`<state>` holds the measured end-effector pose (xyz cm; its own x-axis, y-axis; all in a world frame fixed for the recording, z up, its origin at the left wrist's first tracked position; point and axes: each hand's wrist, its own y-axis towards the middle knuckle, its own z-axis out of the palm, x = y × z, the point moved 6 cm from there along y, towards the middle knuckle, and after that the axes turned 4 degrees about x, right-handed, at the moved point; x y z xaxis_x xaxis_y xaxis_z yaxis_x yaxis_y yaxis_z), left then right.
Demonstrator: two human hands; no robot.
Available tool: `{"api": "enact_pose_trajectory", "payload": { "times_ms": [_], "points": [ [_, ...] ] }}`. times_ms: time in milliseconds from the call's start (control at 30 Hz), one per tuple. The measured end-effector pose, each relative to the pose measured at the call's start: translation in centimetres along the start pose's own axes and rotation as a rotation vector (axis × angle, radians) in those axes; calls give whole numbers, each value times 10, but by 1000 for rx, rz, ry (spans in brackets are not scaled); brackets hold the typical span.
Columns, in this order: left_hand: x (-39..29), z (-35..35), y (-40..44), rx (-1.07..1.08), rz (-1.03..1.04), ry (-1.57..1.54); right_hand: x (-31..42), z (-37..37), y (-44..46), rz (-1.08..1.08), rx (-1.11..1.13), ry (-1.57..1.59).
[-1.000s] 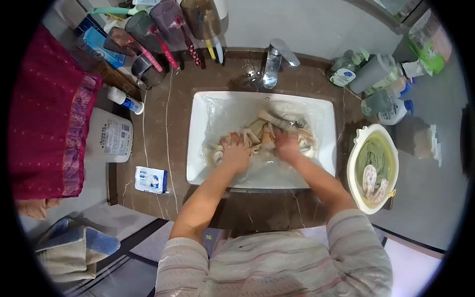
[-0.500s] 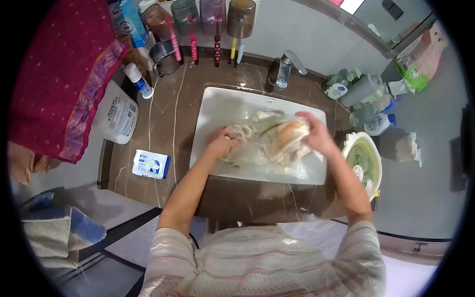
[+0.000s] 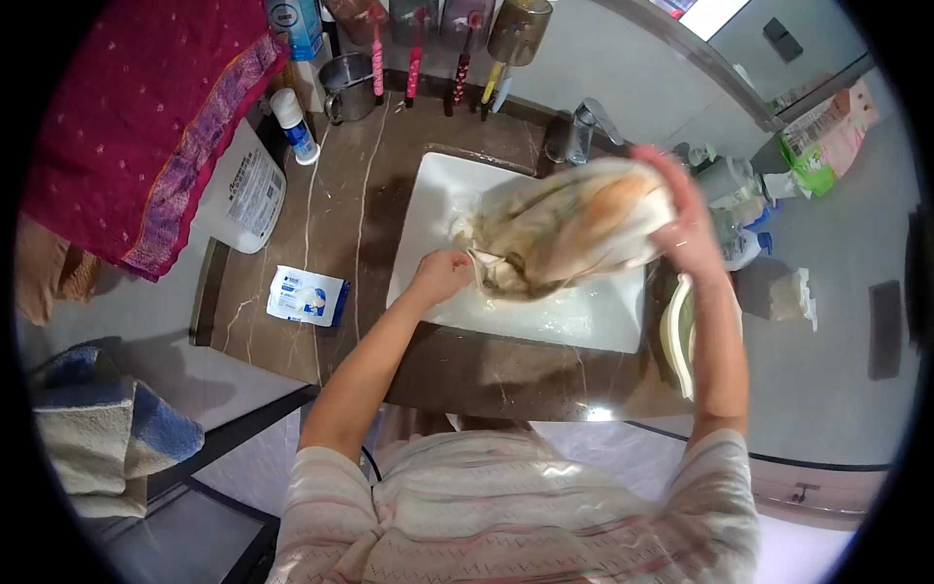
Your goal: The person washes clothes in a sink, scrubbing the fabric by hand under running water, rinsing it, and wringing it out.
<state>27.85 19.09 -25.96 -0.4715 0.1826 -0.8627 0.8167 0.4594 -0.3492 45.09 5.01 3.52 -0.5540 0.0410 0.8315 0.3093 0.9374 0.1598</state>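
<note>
A wet, pale cloth with an orange patch (image 3: 574, 224) is stretched between my hands over the white sink (image 3: 413, 234); I cannot tell what kind of garment it is, if any. My left hand (image 3: 444, 275) is closed on its lower left edge, low inside the basin. At the right, my right hand (image 3: 689, 219) grips the other end, raised above the sink's right side and smeared by motion. Part of the cloth hangs down into the basin, where its lowest folds are partly hidden. Shallow cloudy water shows at the bottom.
A chrome tap (image 3: 584, 131) stands behind the sink. To the right are several bottles (image 3: 744, 248) and a pale basin (image 3: 678, 336), partly behind my forearm. On the left lie a white-and-blue packet (image 3: 307, 296), a tube (image 3: 295, 127) and a metal mug (image 3: 348, 90).
My right hand has lifted its end of the cloth up and to the right, spreading it out of the water. My left hand keeps its hold low in the sink. The view has shifted slightly.
</note>
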Motion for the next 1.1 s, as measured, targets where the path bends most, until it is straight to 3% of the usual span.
{"api": "enact_pose_trajectory", "payload": {
  "times_ms": [67,200,233,300,400,533,567,633,700,900,1000,1100],
  "points": [
    [2,2,-6,-49,44,-39,-70,42,-5,101,134,49],
    [0,11,-12,22,10,-32,-228,136,-35,527,328,-475],
    [-2,13,-12,15,29,-39,-248,156,-44,459,306,-710],
    [-3,17,-14,-2,66,-53,-257,161,-48,571,268,-694],
    [-5,20,-14,15,45,-76,-271,143,-45,548,216,-502],
    [-1,24,-13,55,-19,-386,-189,51,-28,493,-182,237],
    [-4,19,-14,86,-91,-426,-142,28,-18,340,-244,341],
    [-13,17,-16,146,-168,-557,-91,-8,-2,233,-273,521],
    [-22,20,-20,208,-184,-740,-32,-35,6,111,-282,504],
    [-89,41,-49,533,-426,-1406,71,-40,-7,-246,-6,482],
    [-96,69,-26,461,-437,-1574,88,9,-35,-330,55,353],
    [-90,77,-3,410,-82,-1733,83,77,-71,-242,322,414]
  ]
}}
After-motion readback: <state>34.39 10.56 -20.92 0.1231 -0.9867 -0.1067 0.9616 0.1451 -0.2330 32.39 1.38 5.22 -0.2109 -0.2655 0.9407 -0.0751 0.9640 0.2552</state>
